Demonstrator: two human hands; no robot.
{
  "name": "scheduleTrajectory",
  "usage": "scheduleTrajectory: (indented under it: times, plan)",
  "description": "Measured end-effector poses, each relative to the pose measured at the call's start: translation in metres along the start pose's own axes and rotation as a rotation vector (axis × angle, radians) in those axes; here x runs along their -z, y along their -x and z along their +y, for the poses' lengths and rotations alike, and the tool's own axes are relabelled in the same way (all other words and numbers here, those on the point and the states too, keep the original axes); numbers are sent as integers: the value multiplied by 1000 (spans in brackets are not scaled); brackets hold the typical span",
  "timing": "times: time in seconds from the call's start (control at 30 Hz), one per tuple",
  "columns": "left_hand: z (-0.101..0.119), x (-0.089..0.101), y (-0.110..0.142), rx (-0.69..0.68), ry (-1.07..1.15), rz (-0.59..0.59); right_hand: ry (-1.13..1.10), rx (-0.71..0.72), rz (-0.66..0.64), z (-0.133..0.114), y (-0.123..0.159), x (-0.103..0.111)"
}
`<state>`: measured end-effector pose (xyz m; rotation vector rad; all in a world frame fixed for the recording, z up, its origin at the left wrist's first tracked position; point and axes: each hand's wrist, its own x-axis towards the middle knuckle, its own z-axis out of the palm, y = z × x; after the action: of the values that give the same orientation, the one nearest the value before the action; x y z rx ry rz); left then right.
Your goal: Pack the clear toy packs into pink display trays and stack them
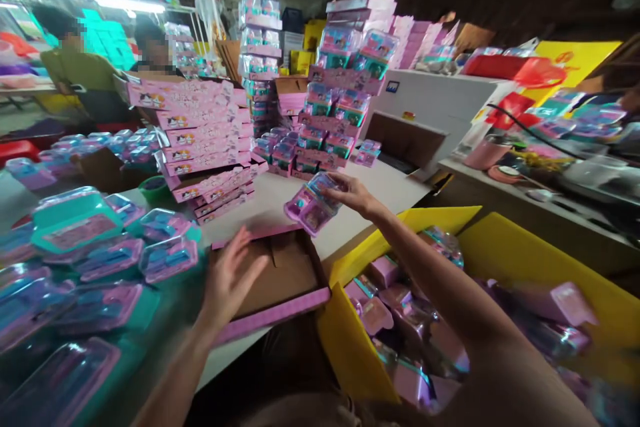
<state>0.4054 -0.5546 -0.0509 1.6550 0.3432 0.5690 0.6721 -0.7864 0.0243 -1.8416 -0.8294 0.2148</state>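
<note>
My right hand (350, 193) grips a small purple plastic box with a clear lid (316, 203), held tilted above the far right corner of a shallow tray. That tray is pink cardboard, brown inside (280, 270), with nothing in it that I can see. Over the tray's left side hovers my left hand (235, 277), fingers spread and slightly blurred, holding nothing. Close by on the left lie several teal and pink boxes with clear lids (115, 257). A large yellow bin (405, 213) on my right contains many more purple boxes (400, 303).
Stacked pink printed trays (200, 137) rise behind the tray. Taller stacks of filled trays (330, 117) stand further back. A white cabinet (425, 103) and a cluttered bench (540, 190) are at the right. Two people (87, 67) are at the back left under bright tube lights.
</note>
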Motion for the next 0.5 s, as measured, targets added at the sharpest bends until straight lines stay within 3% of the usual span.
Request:
scheduleTrajectory:
  times: [0.07, 0.13, 0.2, 0.33, 0.5]
  plan:
    - [14, -26, -10, 193, 327, -228, -126, 3, -96, -19, 15, -17]
    - [18, -41, -15, 312, 552, -359, -192, -19, -149, -32, 27, -36]
    - [13, -41, -11, 351, 659, -366, -251, -56, -169, -38, 38, -54]
    - [-4, -21, 9, 380, 704, -312, -303, -65, -194, -41, 55, -77]
    - [-20, -9, 22, 376, 725, -286, -151, 126, -212, -56, 71, -88]
